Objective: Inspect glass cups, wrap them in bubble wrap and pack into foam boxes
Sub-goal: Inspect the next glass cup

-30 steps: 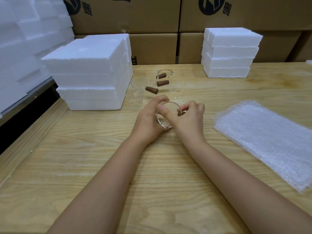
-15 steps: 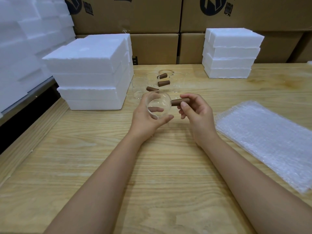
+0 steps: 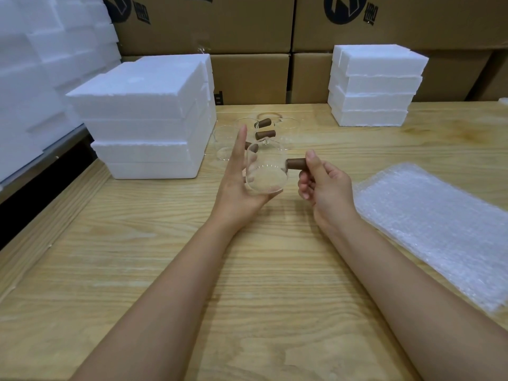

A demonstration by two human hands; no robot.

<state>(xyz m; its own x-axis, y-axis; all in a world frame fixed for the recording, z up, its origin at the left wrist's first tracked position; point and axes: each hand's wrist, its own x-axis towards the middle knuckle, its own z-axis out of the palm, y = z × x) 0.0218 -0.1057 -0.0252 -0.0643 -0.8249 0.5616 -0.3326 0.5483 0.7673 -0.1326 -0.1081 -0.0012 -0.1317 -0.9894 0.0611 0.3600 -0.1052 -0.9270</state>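
A clear glass cup [image 3: 266,174] with a brown wooden side handle [image 3: 296,163] is held above the wooden table [image 3: 192,270], tilted with its base towards me. My right hand [image 3: 324,185] grips the handle between thumb and curled fingers. My left hand [image 3: 236,180] supports the cup's left side and underside with the palm, its fingers straight and pointing up. Several more glass cups [image 3: 264,133] with brown handles stand behind. A stack of bubble wrap sheets [image 3: 439,226] lies at the right. Foam boxes are stacked at the left [image 3: 143,116] and at the back right [image 3: 373,83].
Cardboard cartons [image 3: 247,50] line the wall behind the table. More white foam pieces [image 3: 35,64] pile up at the far left, past a dark gap along the table's left edge.
The cup was clasped low in both hands, then lifted. My right hand moved out to the handle, my left hand's fingers straightened, and the cup tipped so its base faces me.
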